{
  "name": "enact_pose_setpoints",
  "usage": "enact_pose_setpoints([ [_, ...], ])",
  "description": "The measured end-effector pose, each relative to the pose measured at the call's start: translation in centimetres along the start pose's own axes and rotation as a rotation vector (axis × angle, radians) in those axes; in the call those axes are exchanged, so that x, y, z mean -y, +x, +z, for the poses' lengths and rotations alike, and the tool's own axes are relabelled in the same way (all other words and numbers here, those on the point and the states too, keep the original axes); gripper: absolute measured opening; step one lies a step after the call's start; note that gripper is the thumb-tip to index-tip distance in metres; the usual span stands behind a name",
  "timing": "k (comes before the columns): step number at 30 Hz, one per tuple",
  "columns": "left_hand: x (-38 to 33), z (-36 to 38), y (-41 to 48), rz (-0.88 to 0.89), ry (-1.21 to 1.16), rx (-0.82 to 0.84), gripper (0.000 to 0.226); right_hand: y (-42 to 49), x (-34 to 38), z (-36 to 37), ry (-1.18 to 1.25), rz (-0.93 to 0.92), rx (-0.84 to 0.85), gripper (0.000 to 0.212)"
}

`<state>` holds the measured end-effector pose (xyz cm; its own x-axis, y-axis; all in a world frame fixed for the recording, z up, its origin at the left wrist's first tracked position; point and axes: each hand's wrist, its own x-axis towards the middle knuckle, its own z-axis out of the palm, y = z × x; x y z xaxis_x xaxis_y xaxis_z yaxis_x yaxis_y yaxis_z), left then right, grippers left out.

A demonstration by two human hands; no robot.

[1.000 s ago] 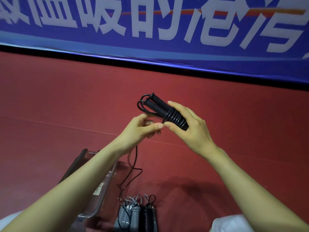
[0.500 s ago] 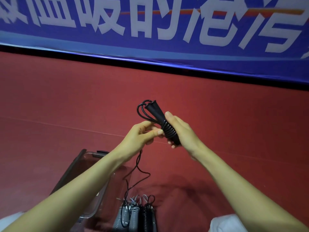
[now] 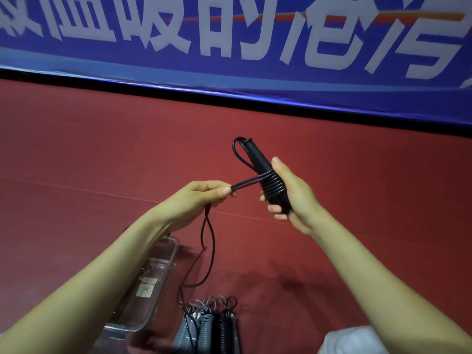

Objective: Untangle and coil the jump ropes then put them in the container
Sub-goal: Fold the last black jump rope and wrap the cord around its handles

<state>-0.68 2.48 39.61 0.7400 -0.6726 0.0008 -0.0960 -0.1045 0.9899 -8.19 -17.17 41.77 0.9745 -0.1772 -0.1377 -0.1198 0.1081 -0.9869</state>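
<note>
Right grip is clamped round the lower part of the black jump rope: thumb up along the handles, fingers curled in from behind. The handles lie together and tilt up and away to the left, and a small loop of cord shows at their top end. Several turns of the cord are wound tightly round the handles just above the curled fingers.

Left grip is closed in a pinch, thumb against fingertips, on a doubled strand that runs taut from the wound turns across to it. The two grips are held apart, above the red floor.

Below the left grip the slack cord hangs in a long loose loop down to the floor.

On the floor near its near edge lie bundled ropes side by side, grey ones and a black one; the slack cord's end reaches them. Just left of them sits the clear container, partly hidden by the left forearm.

Along the floor's far edge stands a blue banner with large white characters.
</note>
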Motion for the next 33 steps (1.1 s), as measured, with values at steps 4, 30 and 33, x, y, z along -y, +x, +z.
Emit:
enact_pose_setpoints([
  [4, 0.4, -0.2, 0.1, 0.035, 0.009, -0.031, 0.011, -0.7, 0.5, 0.2, 0.070, 0.150, 0.314, 0.049],
  [30, -0.3, 3.2, -0.2, -0.185, -0.252, -0.131, 0.016, -0.1, -1.3, 0.0, -1.497, -0.362, -0.210, 0.071],
  [33, -0.5, 3.3, -0.3, 0.077, 0.280, -0.369, 0.014, 0.2, -1.5, 0.0, -1.448, -0.271, -0.148, 0.076],
])
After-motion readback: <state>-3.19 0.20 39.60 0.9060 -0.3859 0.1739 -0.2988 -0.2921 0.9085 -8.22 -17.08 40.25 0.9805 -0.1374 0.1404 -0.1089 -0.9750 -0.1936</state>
